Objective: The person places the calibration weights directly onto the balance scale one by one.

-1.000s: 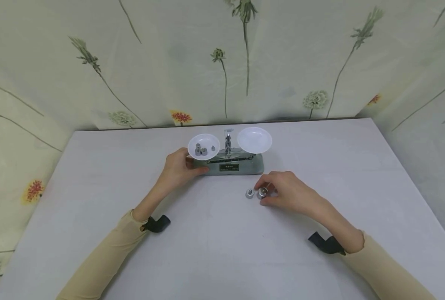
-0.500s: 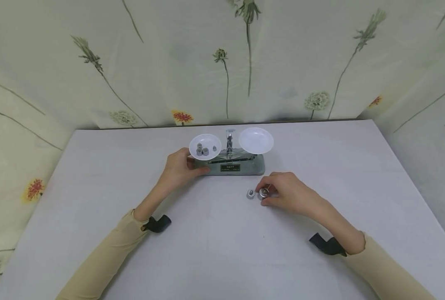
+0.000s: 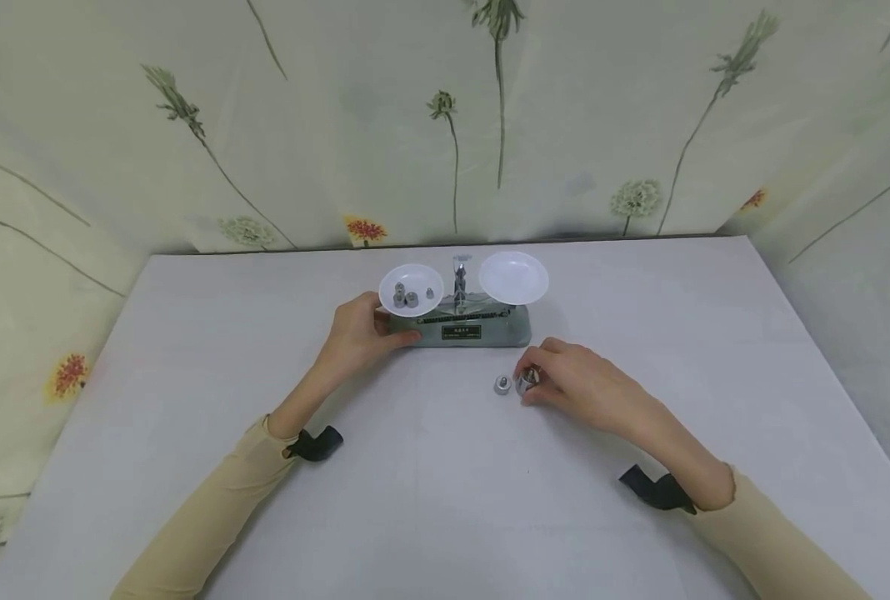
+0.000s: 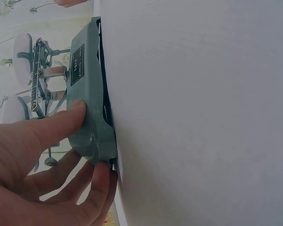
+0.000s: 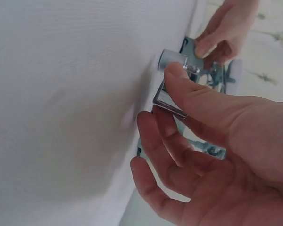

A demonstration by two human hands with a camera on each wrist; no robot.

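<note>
A green balance scale with two white pans stands near the table's back edge. My left hand grips the left end of its base, thumb on the front face and fingers around the end, as the left wrist view shows. In the left pan sit several small metal weights; the right pan holds nothing. In front of the scale, my right hand pinches a larger silver weight between thumb and fingers. It is tilted, its lower edge at or just off the table. A smaller weight stands upright beside it.
The table has a white cover. Flower-printed cloth hangs behind it and at the sides. Black straps sit at both wrists.
The larger weight has gone from upright to tilted in my right fingers, which have closed in on it. My left hand keeps its hold on the scale's base.
</note>
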